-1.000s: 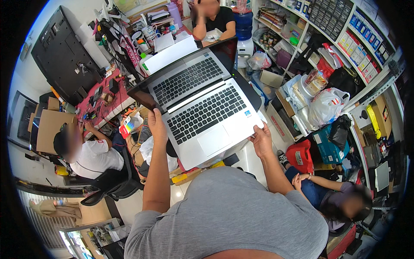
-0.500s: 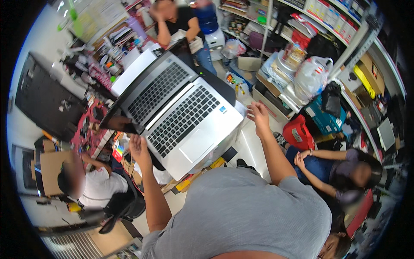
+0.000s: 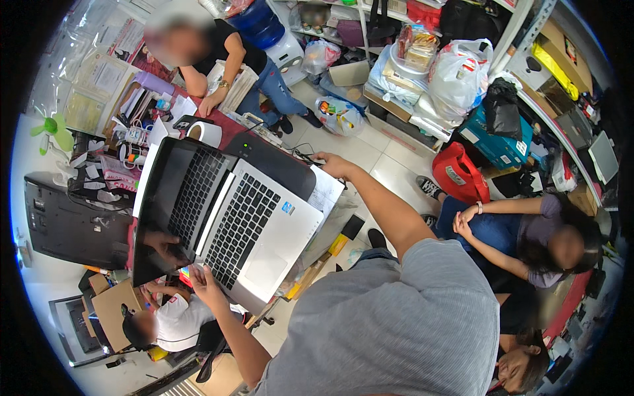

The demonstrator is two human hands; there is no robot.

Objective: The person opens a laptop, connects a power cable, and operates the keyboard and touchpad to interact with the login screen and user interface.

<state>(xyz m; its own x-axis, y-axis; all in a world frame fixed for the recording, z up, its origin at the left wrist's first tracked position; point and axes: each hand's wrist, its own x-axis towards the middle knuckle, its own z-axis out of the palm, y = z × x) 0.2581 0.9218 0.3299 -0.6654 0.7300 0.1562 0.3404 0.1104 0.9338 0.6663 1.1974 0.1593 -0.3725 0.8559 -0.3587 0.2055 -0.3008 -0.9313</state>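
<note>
An open silver laptop (image 3: 267, 231) with black keys sits on the worktop, its dark screen (image 3: 158, 257) leaning to the left. My left hand (image 3: 208, 290) grips the laptop's near left corner by the hinge with bent fingers. Beyond the laptop lies a black device (image 3: 271, 168) with green lights, white paper (image 3: 325, 195) showing at its side. My right hand (image 3: 337, 166) has its fingers curled at the far right end of that device, among black cables (image 3: 300, 153); what they hold is too small to make out.
A person (image 3: 241, 59) in black sits beyond the worktop, another (image 3: 178, 320) in white at lower left. Seated people (image 3: 528, 241) are at my right, near a red bag (image 3: 462, 171), blue box (image 3: 495, 135) and crowded shelves. A dark television (image 3: 72, 218) stands at left.
The view has swung, shifting the worktop leftward in frame. My right hand left the laptop's front corner and moved up to the far end of the black device. My left hand stays at the laptop's left edge.
</note>
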